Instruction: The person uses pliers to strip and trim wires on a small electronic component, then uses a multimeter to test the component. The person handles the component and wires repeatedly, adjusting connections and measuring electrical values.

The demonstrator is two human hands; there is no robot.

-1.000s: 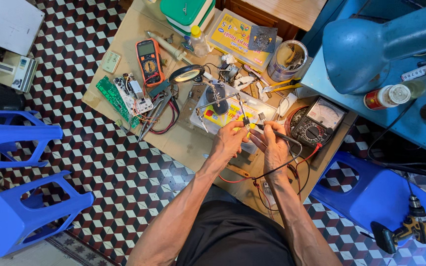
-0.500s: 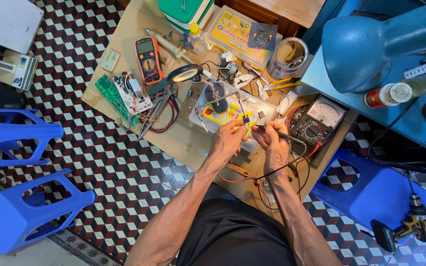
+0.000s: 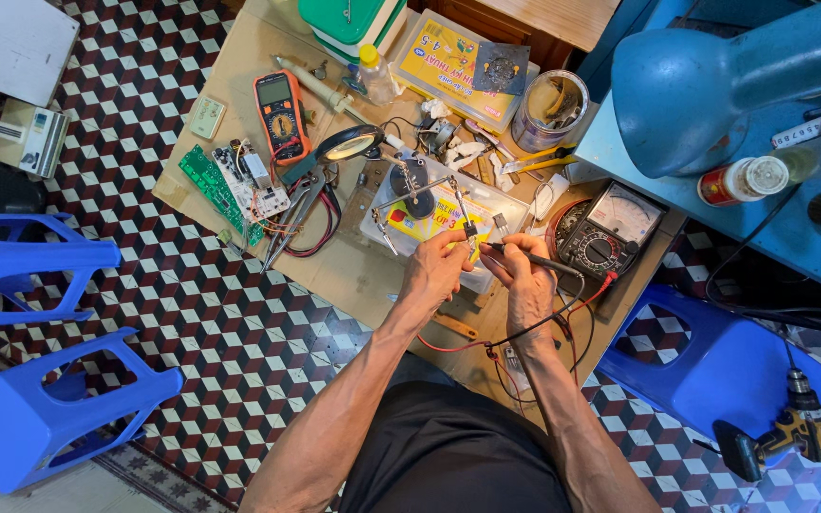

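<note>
My left hand (image 3: 437, 268) pinches a small dark component with a yellow tip near the clip of a helping-hands stand (image 3: 420, 190). My right hand (image 3: 523, 277) grips a black test probe (image 3: 534, 259) whose tip points left at that component. The two hands nearly touch above a clear plastic parts box (image 3: 444, 223). Red and black leads trail from the probe under my right wrist toward an analog multimeter (image 3: 608, 231) just to the right.
An orange digital multimeter (image 3: 280, 116), green circuit boards (image 3: 220, 190), pliers (image 3: 289, 214) and a magnifier (image 3: 351, 144) lie on the cardboard-topped table (image 3: 344, 271). Blue stools (image 3: 45, 404) stand left, another (image 3: 729, 370) right. A cordless drill (image 3: 781, 437) lies on the checkered floor. A blue machine (image 3: 715, 76) stands upper right.
The view has shifted slightly. Both hands have stayed close together over the parts box, with only small adjustments of probe and component.
</note>
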